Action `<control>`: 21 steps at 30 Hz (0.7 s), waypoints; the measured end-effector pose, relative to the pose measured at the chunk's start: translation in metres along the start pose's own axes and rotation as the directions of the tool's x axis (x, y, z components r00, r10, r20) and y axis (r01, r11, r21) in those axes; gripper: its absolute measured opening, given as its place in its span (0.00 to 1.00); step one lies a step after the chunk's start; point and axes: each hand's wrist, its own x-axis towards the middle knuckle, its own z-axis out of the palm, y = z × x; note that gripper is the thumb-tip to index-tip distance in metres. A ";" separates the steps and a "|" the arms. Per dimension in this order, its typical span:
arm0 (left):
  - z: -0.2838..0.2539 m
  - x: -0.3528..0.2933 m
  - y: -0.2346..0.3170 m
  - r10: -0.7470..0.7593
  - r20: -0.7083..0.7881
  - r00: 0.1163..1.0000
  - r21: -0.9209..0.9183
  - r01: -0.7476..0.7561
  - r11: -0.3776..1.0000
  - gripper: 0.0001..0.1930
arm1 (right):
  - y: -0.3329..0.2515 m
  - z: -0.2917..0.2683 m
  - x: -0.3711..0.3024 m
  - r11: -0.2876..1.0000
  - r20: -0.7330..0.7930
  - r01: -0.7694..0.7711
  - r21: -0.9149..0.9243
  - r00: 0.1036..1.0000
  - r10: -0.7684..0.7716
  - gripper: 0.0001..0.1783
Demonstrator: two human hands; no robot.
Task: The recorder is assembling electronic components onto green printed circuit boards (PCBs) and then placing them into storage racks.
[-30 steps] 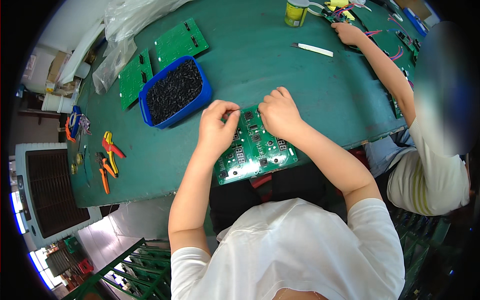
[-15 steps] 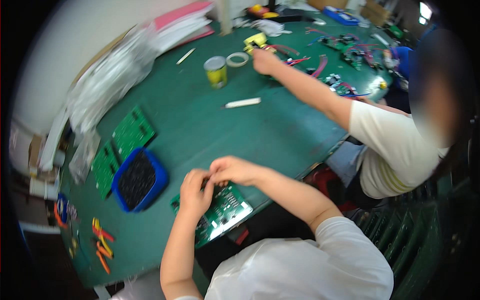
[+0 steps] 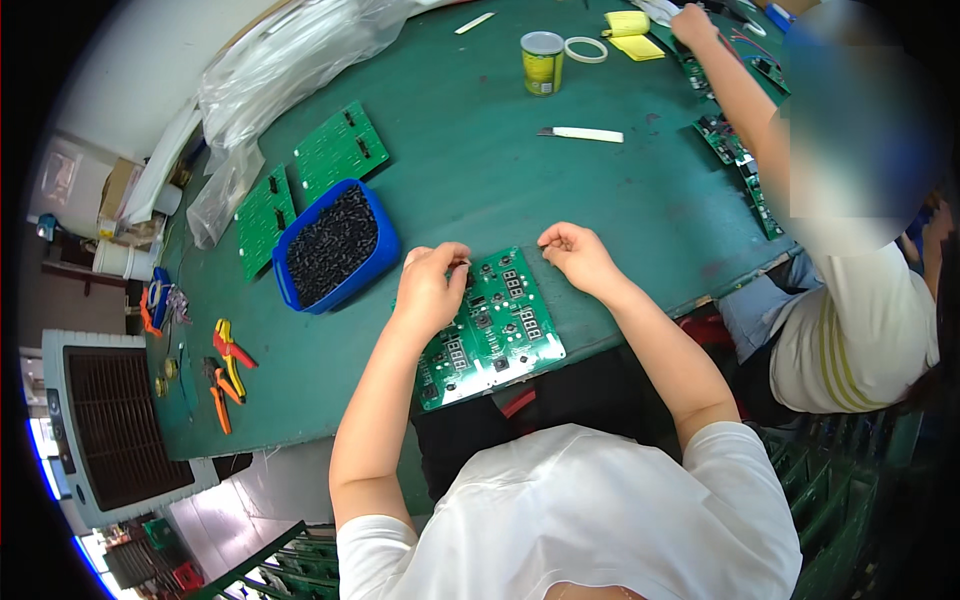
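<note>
A green circuit board [image 3: 490,338] with several digit displays and small buttons lies at the table's near edge, in front of me. My left hand [image 3: 432,290] is over its far left corner, thumb and forefinger curled together; anything between them is too small to name. Just beyond the board's far right corner, my right hand [image 3: 580,260] is raised with its fingertips pinched. A tiny dark bit may be at those fingertips, but I cannot make it out. Left of the board stands a blue tub [image 3: 388,248] full of small black parts [image 3: 332,245].
Two more green boards [image 3: 342,150] [image 3: 266,222] lie behind the tub. Pliers [image 3: 232,358] and orange-handled cutters [image 3: 221,400] are at left. Farther off are a knife [image 3: 582,134], a can [image 3: 541,68], a tape roll [image 3: 586,50] and yellow notes [image 3: 632,38]. A co-worker's arm [image 3: 735,85] reaches over boards at right.
My hands, together over the board before, are now apart, the right one off to the right. The co-worker's hand has left the yellow notes. My view has shifted.
</note>
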 end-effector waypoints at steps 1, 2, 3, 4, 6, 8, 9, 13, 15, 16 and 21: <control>0.000 -0.003 -0.004 -0.009 -0.016 1.000 -0.012 0.008 1.000 0.04 | -0.001 0.005 -0.002 0.997 0.030 -0.033 -0.065 0.999 0.034 0.06; -0.002 -0.005 -0.007 -0.021 -0.019 1.000 -0.001 0.021 1.000 0.04 | -0.004 0.010 -0.002 0.989 0.053 -0.060 -0.133 0.996 0.067 0.06; -0.001 -0.006 -0.007 0.000 0.058 0.998 0.076 -0.004 0.997 0.04 | -0.007 0.014 -0.003 0.990 0.067 -0.067 -0.122 0.995 0.075 0.06; 0.001 -0.006 -0.005 0.018 0.136 0.991 0.148 -0.039 0.988 0.04 | -0.009 0.017 -0.003 0.990 0.067 -0.070 -0.120 0.995 0.078 0.06; 0.007 -0.004 -0.001 0.019 0.160 0.987 0.196 -0.051 0.979 0.04 | -0.012 0.020 -0.002 0.981 0.125 -0.010 -0.194 0.992 0.035 0.06; 0.013 -0.002 -0.001 0.104 0.195 0.975 0.273 -0.155 0.950 0.04 | -0.014 0.020 0.003 0.951 0.136 0.067 -0.303 0.990 -0.027 0.06; 0.016 -0.002 -0.001 0.114 0.211 0.971 0.271 -0.170 0.947 0.05 | -0.016 0.020 0.004 0.903 0.158 0.136 -0.408 0.984 -0.077 0.06; 0.022 0.002 0.000 0.123 0.233 0.965 0.261 -0.184 0.948 0.05 | -0.023 0.023 0.008 0.786 0.201 0.231 -0.573 0.970 -0.139 0.08; 0.024 -0.002 -0.005 0.081 0.198 0.977 0.248 -0.130 0.960 0.07 | -0.021 0.029 0.011 0.758 0.219 0.283 -0.588 0.958 -0.187 0.07; 0.025 -0.003 -0.007 0.092 0.184 0.979 0.244 -0.136 0.960 0.07 | -0.021 0.030 0.012 0.747 0.231 0.294 -0.597 0.954 -0.191 0.07; 0.025 -0.005 -0.012 0.118 0.162 0.980 0.212 -0.152 0.965 0.08 | -0.017 0.033 0.014 0.720 0.196 0.334 -0.608 0.942 -0.272 0.07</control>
